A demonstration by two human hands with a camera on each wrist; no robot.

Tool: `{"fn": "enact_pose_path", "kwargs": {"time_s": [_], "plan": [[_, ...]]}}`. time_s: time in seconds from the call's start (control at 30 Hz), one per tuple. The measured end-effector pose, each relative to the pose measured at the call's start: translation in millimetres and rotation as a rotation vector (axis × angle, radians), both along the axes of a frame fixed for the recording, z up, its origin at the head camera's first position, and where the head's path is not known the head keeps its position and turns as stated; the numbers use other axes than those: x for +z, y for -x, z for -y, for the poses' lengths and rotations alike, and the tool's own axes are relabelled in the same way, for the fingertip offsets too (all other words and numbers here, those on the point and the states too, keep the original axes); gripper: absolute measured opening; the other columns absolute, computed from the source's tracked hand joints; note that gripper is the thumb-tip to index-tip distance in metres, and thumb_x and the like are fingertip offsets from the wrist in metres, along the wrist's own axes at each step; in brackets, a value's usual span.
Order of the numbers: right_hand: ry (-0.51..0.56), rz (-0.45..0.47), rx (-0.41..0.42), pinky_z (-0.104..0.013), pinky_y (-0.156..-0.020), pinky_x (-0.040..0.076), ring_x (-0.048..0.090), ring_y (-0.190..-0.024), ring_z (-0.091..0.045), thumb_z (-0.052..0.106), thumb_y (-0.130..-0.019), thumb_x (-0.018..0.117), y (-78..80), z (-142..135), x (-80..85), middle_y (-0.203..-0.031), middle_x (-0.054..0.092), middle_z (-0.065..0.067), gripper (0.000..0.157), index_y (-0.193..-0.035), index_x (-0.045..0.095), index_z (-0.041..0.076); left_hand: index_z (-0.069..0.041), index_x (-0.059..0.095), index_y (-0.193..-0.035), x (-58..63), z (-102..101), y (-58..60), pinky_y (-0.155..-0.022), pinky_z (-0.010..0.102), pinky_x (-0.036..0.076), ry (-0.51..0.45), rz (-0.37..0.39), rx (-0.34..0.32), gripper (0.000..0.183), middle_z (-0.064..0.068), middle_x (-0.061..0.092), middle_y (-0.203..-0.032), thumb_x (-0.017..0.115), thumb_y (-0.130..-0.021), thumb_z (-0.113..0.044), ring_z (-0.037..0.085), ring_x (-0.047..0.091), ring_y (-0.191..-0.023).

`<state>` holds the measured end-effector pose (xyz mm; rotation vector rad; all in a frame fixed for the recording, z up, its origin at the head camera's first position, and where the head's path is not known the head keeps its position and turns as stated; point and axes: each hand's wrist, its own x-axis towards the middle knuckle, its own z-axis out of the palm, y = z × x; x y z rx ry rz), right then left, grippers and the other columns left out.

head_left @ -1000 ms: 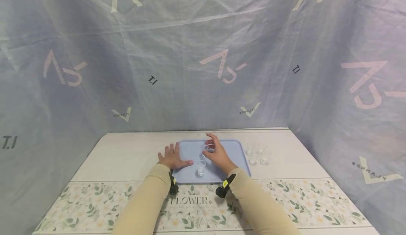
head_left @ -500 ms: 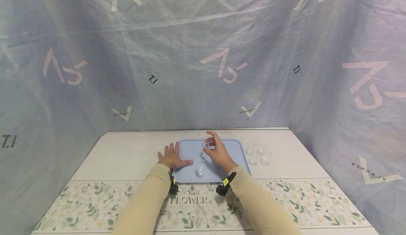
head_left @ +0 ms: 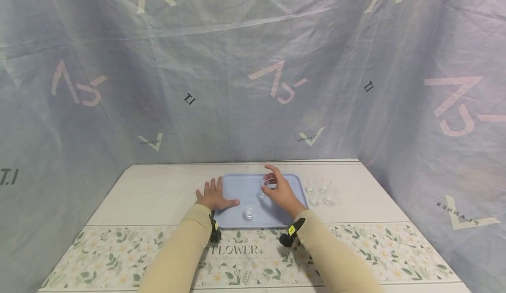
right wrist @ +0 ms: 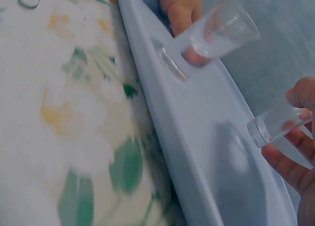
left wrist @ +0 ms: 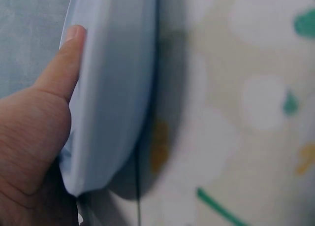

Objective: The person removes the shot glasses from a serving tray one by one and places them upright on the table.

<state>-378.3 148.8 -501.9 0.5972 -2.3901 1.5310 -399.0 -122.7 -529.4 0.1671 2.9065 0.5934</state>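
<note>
My left hand (head_left: 215,198) rests with fingers spread at the left edge of a pale blue tray (head_left: 239,182), the thumb straight along its surface. Over the tray, my right hand (head_left: 281,194) pinches a small clear shot glass (right wrist: 275,126) between thumb and fingers. In the right wrist view, its base sits a little above the tray and casts a shadow there. Another shot glass (head_left: 249,211) stands upright on the tray between both hands. The left wrist view holds my thumb (left wrist: 59,71) against the tray's rim; my other left fingers are hidden there.
Several more clear shot glasses (head_left: 328,198) stand in a group on the white table, right of the tray. A floral runner (head_left: 154,258) crosses the table's front. A grey printed curtain (head_left: 221,108) hangs behind and along both sides.
My right hand has moved to the right over the tray, carrying the pinched shot glass with it. The left hand and the standing glass have stayed in place.
</note>
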Motion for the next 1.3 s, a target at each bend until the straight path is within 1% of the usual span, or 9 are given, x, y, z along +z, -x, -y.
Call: {"fn": "enact_pose_path", "kwargs": {"time_s": [0.1,0.23,0.47,0.63,0.77,0.9,1.07,1.13,1.3], "plan": [[-0.004,-0.002,-0.011,-0.040,-0.082,0.059,0.066,-0.101,-0.035,-0.005,-0.085,0.074,-3.7,-10.5,-0.2,-0.112,0.063,-0.019,0.075,-0.150,0.041,0.014,-0.006,0.000,-0.163,1.7,-0.6,-1.5,-0.115,0.071,-0.008,-0.004,0.006,-0.002,0.135,0.024,-0.002,-0.167,0.063,-0.073,-0.085,0.044,-0.006,-0.153],[-0.017,0.007,-0.021,-0.041,-0.082,0.059,0.066,-0.101,-0.034,-0.006,-0.084,0.075,-8.3,-23.5,1.6,-0.111,0.063,-0.017,0.076,-0.150,0.041,0.012,-0.006,0.000,-0.163,8.1,-2.6,-6.1,-0.115,0.071,-0.009,-0.006,0.013,-0.002,0.134,0.025,-0.003,-0.167,0.063,-0.073,-0.084,0.044,-0.006,-0.153],[-0.074,0.021,-0.019,-0.045,-0.086,0.058,0.066,-0.104,-0.032,-0.004,-0.085,0.076,-20.0,-44.0,9.3,-0.113,0.062,-0.015,0.077,-0.151,0.040,0.014,-0.004,0.003,-0.162,13.9,-3.9,-10.4,-0.114,0.072,-0.007,-0.011,0.004,0.001,0.134,0.026,0.000,-0.167,0.064,-0.073,-0.084,0.045,-0.003,-0.153],[-0.110,0.014,-0.044,-0.042,-0.085,0.059,0.066,-0.105,-0.031,-0.004,-0.085,0.077,-26.2,-57.8,12.2,-0.114,0.063,-0.015,0.078,-0.151,0.039,0.014,-0.004,0.003,-0.162,10.7,-3.1,-7.9,-0.114,0.072,-0.008,-0.006,0.004,0.003,0.135,0.026,-0.001,-0.167,0.063,-0.073,-0.085,0.046,-0.004,-0.153],[-0.099,0.005,-0.050,-0.040,-0.083,0.059,0.066,-0.105,-0.033,-0.004,-0.084,0.077,-29.4,-67.6,14.9,-0.112,0.062,-0.014,0.077,-0.150,0.041,0.013,-0.006,0.001,-0.163,5.8,-1.6,-4.4,-0.114,0.072,-0.008,-0.001,0.004,0.001,0.135,0.025,-0.002,-0.167,0.061,-0.073,-0.086,0.045,-0.005,-0.153],[-0.075,-0.007,-0.029,-0.043,-0.082,0.059,0.066,-0.103,-0.036,-0.006,-0.083,0.076,-32.0,-75.9,18.3,-0.111,0.062,-0.016,0.076,-0.149,0.042,0.012,-0.005,0.000,-0.163,4.5,-0.5,-3.2,-0.114,0.072,-0.008,-0.008,0.002,0.001,0.137,0.025,-0.002,-0.167,0.062,-0.071,-0.087,0.046,-0.005,-0.153],[-0.085,-0.011,-0.029,-0.047,-0.081,0.059,0.065,-0.102,-0.038,-0.009,-0.082,0.076,-37.3,-84.1,23.0,-0.111,0.061,-0.020,0.077,-0.148,0.043,0.013,-0.005,0.001,-0.163,5.2,-0.5,-4.2,-0.114,0.073,-0.008,-0.008,-0.002,-0.004,0.135,0.026,-0.002,-0.167,0.062,-0.073,-0.086,0.047,-0.005,-0.153],[-0.095,-0.017,-0.031,-0.049,-0.081,0.058,0.065,-0.102,-0.042,-0.011,-0.082,0.075,-41.9,-85.8,27.0,-0.111,0.061,-0.024,0.076,-0.148,0.043,0.010,-0.006,0.000,-0.163,5.5,-0.7,-4.3,-0.114,0.072,-0.008,-0.010,0.006,-0.001,0.135,0.025,-0.002,-0.167,0.062,-0.073,-0.085,0.046,-0.005,-0.153],[-0.107,-0.029,-0.016,-0.051,-0.079,0.059,0.064,-0.102,-0.049,-0.014,-0.082,0.072,-61.3,-89.3,45.7,-0.110,0.059,-0.031,0.073,-0.147,0.041,-0.001,-0.007,-0.002,-0.163,2.6,-0.4,-2.2,-0.114,0.072,-0.008,0.009,0.015,-0.004,0.133,0.024,-0.003,-0.167,0.061,-0.075,-0.084,0.045,-0.006,-0.153]]}}
